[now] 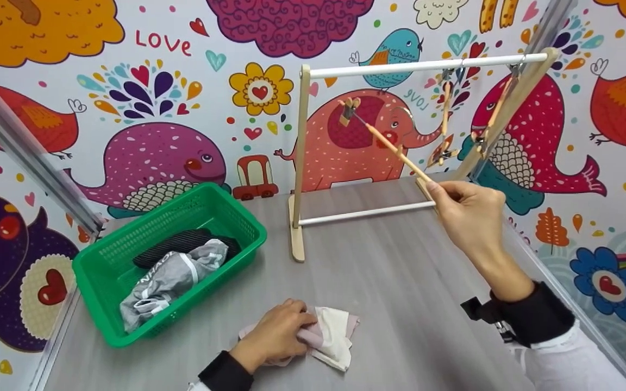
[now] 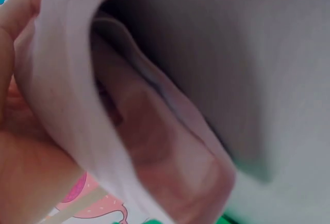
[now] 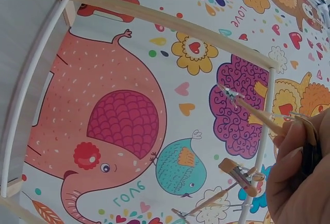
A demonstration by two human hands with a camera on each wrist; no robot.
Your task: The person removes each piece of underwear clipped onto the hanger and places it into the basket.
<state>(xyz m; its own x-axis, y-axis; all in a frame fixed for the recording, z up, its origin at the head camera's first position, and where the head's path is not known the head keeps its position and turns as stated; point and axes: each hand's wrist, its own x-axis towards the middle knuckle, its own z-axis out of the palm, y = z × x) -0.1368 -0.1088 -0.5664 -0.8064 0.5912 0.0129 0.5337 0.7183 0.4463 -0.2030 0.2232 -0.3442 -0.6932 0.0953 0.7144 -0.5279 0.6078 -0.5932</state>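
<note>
My right hand (image 1: 473, 217) pinches one end of a thin wooden clip hanger (image 1: 397, 152), held tilted in front of the rack, with a clip at its far end up and to the left. In the right wrist view the fingers (image 3: 291, 170) curl round the hanger's near end, which they partly hide. My left hand (image 1: 283, 331) grips a folded pale pink and cream cloth item (image 1: 335, 334) lying on the table. The left wrist view shows the pink cloth (image 2: 72, 74) bulging open beside the thumb; its kind is unclear.
A wooden rack (image 1: 301, 163) with a white top rod (image 1: 427, 65) stands at the back. Other clip hangers (image 1: 446, 108) hang at the rod's right end. To the left, a green basket (image 1: 95, 320) holds a grey garment (image 1: 174, 279) and a black mesh item (image 1: 174, 244).
</note>
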